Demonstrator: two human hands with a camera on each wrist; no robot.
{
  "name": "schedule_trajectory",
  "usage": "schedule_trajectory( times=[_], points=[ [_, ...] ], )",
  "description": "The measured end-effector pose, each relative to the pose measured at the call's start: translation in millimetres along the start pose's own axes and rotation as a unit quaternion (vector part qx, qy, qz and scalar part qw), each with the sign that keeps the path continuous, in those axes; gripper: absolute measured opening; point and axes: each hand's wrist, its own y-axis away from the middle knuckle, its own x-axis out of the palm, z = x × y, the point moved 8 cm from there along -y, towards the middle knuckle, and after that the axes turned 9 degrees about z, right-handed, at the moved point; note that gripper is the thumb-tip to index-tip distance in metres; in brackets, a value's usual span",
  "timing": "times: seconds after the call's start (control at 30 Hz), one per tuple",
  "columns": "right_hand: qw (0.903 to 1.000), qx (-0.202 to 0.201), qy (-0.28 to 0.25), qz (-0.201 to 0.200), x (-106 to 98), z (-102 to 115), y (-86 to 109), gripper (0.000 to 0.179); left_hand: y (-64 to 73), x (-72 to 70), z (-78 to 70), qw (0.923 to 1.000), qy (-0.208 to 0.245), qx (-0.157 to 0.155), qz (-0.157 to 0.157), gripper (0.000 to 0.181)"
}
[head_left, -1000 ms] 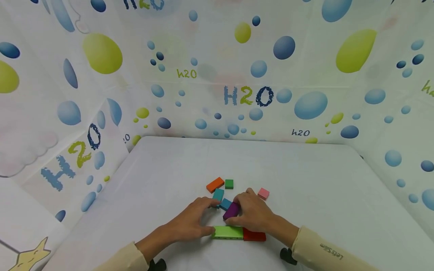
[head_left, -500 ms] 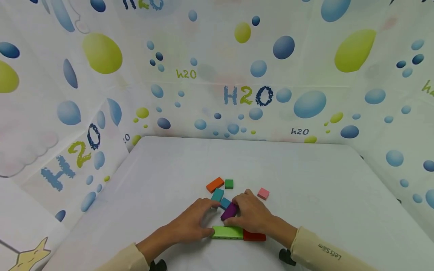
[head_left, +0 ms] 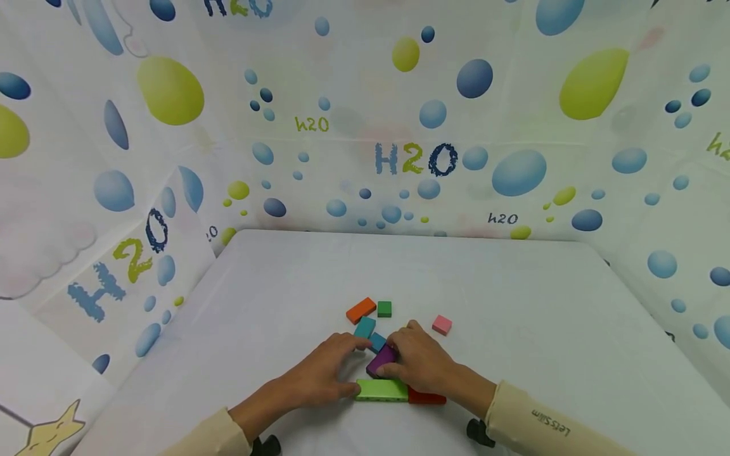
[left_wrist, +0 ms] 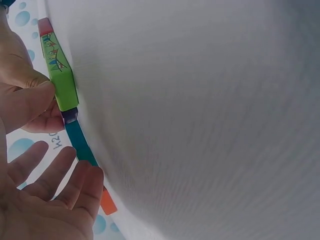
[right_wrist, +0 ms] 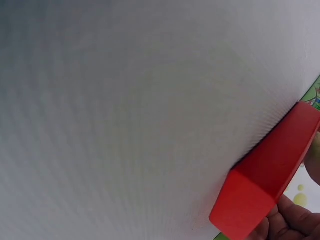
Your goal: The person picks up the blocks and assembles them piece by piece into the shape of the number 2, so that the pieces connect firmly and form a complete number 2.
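Fingers of the right hand [head_left: 419,362] pinch the purple oblong block, perhaps of painted wood [head_left: 381,361], which lies slantwise just behind the long light-green block with printed pattern [head_left: 381,391]. Whether it is lifted from the white cloth-like surface [head_left: 485,278], I cannot tell. The left hand [head_left: 319,377] grasps nothing: its fingers are extended, and its thumb is at the left end of the light-green block, which stands end to end with the red oblong block [head_left: 426,398], making 1 row. For good handling, I think, the purple block should be held by 2 opposite sides, and turned slowly until it is parallel to this row, before the grip is loosened. The left thumb could serve as a gentle stop, without pushing. Care is needed behind also, because the small blue block [head_left: 377,342] is close to the purple one, and the teal oblong block [head_left: 365,327] is near the left fingertips; a wide turn may disturb these 2. The right wrist should not press the red block out of line.
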Motion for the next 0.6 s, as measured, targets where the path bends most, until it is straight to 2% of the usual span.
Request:
schedule_trajectory(
  times=[0.23,0.43,0.6],
  points=[
    [0.9996,-0.025,0.013,-0.007,-1.4,3.8,1.5,0.046,-0.2,-0.4,-1.3,1.0,-0.003,0.003,-0.002,0.057],
    [0.9994,-0.032,0.011,0.001,-0.4,3.4,1.0,0.043,-2.0,0.2,-5.1,0.9994,-0.029,0.01,0.018,0.04],
    [0.9987,-0.048,0.015,0.004,-0.1,3.4,1.9,0.036,-4.1,3.9,-9.7,0.9977,-0.052,0.024,0.037,0.034]
  ],
)
